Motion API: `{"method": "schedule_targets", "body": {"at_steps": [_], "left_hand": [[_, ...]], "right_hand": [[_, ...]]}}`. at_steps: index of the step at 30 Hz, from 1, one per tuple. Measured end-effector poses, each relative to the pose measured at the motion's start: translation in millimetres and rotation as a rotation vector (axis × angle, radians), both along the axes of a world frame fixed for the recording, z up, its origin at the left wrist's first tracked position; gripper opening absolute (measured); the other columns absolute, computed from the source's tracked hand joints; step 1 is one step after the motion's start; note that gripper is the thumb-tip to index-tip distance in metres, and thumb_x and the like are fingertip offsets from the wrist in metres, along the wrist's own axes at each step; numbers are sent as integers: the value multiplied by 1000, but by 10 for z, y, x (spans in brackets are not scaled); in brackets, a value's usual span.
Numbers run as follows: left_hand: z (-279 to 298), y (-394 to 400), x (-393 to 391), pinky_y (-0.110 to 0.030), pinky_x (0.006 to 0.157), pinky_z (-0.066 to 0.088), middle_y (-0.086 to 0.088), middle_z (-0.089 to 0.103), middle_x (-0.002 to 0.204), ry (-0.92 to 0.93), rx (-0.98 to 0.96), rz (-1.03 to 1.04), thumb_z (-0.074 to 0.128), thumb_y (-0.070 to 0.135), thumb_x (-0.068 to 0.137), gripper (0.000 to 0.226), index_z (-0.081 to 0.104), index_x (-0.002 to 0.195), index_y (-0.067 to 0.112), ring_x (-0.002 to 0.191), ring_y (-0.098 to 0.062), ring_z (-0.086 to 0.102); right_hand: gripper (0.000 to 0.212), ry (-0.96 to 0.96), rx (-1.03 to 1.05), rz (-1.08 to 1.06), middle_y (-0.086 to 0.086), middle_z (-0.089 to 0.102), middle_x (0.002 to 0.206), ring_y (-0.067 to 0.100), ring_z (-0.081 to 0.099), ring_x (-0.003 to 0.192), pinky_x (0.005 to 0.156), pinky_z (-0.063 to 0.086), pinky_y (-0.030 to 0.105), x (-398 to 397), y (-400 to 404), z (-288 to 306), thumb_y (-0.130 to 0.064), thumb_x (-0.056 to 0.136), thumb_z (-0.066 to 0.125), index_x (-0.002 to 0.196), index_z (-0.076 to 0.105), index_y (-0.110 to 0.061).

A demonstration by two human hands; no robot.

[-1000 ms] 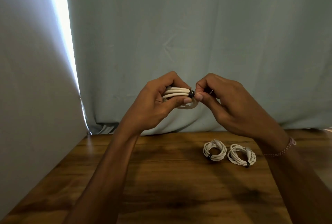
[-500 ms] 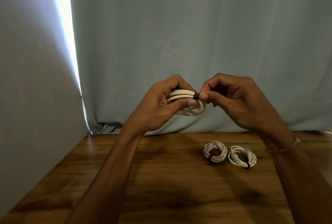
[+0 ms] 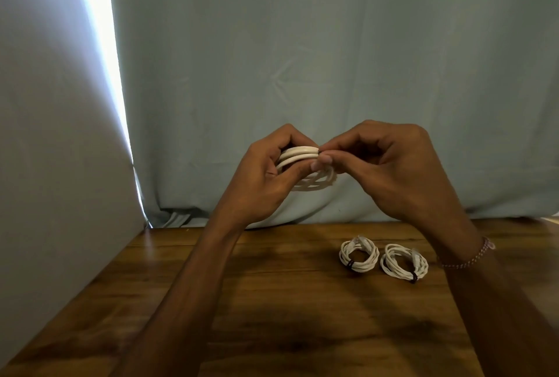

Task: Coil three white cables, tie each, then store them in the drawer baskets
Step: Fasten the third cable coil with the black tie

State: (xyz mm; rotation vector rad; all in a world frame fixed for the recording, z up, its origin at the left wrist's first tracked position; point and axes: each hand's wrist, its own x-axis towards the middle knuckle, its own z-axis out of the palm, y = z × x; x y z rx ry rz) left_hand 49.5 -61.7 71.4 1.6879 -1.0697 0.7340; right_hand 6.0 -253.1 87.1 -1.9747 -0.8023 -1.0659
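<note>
A coiled white cable (image 3: 298,155) is held up in the air above the wooden table (image 3: 272,301). My left hand (image 3: 266,177) grips the coil from the left. My right hand (image 3: 390,170) pinches it at the right side, fingertips meeting my left thumb. The dark tie seen earlier on this coil is hidden by the fingers. Two other white coils lie on the table to the right: one (image 3: 359,254) with a dark tie at its lower left, and one (image 3: 404,261) with a dark tie at its lower right.
A pale blue curtain (image 3: 302,58) hangs behind the table, with a bright gap of light (image 3: 102,43) at the left. A grey wall panel (image 3: 45,164) borders the table's left side. No drawer or basket is in view.
Both hands have shifted slightly right with the coil. The black tie, visible between the fingertips before, is now covered by the pinching fingers.
</note>
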Motion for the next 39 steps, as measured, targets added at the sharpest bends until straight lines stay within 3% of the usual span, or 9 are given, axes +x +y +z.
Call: {"method": "schedule_targets", "body": {"at_steps": [5,11,17,25,28,31,33,36,39], "left_hand": [[-15,-43,11,-25,72,56,-2,72,92,5,-53,-5,73,15,91,17,68,104,6,83,-16,70],[-32,-62,36,-24,72,56,-2,71,93,20,-84,32,71,16,93,16,66,106,7,84,-17,70],[-42,-65,66,-18,69,48,0,67,90,10,-64,105,66,13,97,12,64,106,6,78,-10,63],[-22,-79,44,-16,75,48,6,67,98,88,56,67,60,3,99,18,63,115,10,84,-3,64],[21,-1,35,-23,71,51,-2,68,98,192,66,6,55,5,102,18,64,117,10,78,-6,60],[32,25,16,-29,69,51,-21,65,101,310,-2,-48,47,10,107,23,66,119,8,76,-17,54],[24,-10,8,-30,66,50,-24,63,98,349,-45,-50,45,17,108,26,66,120,7,73,-16,52],[1,-75,24,-27,63,47,-7,64,86,373,-121,-8,48,21,107,26,67,119,7,69,-8,52],[-26,-142,40,-27,65,49,1,67,90,363,-152,75,48,24,107,25,68,116,13,73,-9,57]], "right_hand": [[15,16,80,-45,-9,75,82,5,73,75,70,62,28,-8,23,-5,-30,83,78,92,79,-19],[13,-103,-29,-72,-6,70,85,7,67,78,71,56,17,18,47,-17,-27,89,73,93,76,-15],[10,-236,-161,-117,-3,65,87,14,58,79,71,49,31,127,134,-118,-22,94,70,92,72,-13],[12,-303,-272,-226,-3,63,89,16,52,81,67,46,34,170,119,-148,-26,98,63,93,67,-16],[12,-337,-292,-279,-2,63,89,15,50,80,65,42,29,166,148,-155,-25,98,63,93,67,-15],[6,-387,-353,-407,2,64,94,21,53,85,60,46,33,167,192,-187,-16,94,70,97,67,-14],[12,-441,-402,-508,5,65,97,24,55,88,61,46,32,177,222,-220,-10,90,74,99,67,-12],[12,-522,-450,-579,7,67,96,26,56,89,67,46,35,200,234,-231,-8,89,73,99,67,-9],[19,-541,-447,-588,8,68,95,27,57,89,71,45,36,234,240,-247,-3,85,76,102,68,-8]]}}
